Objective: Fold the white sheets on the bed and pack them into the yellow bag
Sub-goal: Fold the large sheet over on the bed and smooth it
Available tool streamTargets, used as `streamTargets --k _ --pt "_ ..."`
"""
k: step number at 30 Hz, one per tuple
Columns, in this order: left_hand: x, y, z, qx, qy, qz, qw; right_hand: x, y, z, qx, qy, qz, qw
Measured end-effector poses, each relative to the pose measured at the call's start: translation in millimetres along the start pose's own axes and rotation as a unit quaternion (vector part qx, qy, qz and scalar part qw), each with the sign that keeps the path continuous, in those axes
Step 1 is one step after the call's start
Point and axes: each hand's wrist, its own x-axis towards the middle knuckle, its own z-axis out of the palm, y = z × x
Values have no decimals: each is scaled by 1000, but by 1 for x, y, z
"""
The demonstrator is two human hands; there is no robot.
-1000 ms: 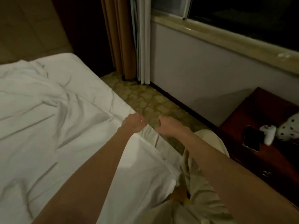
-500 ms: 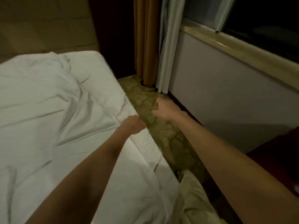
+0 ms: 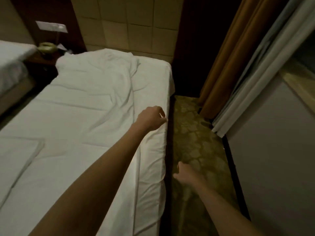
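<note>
Right hand (image 3: pixel 185 174) dropped low; left hand (image 3: pixel 150 119) reached forward.
</note>
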Motion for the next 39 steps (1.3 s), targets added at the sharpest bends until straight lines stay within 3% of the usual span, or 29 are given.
streamTargets --k 13,18,24,28,32,35,39 --pt "11 -73 70 52 -84 -110 989 76 -49 -87 26 93 -110 989" --pt "51 -54 113 45 -71 -187 979 122 -45 -175 1 125 -202 971" --pt "86 -12 169 32 -120 -257 958 157 -20 -244 -15 95 -263 960" --pt "114 5 157 34 -81 -268 960 174 13 -240 -26 76 -255 964" --pt "137 16 108 30 -4 -264 964 191 43 -199 -68 -10 -200 977" --pt "143 19 71 35 47 -258 964 188 49 -174 -105 -68 -181 976" --pt "139 9 49 35 85 -259 962 183 44 -165 -150 -83 -190 967"
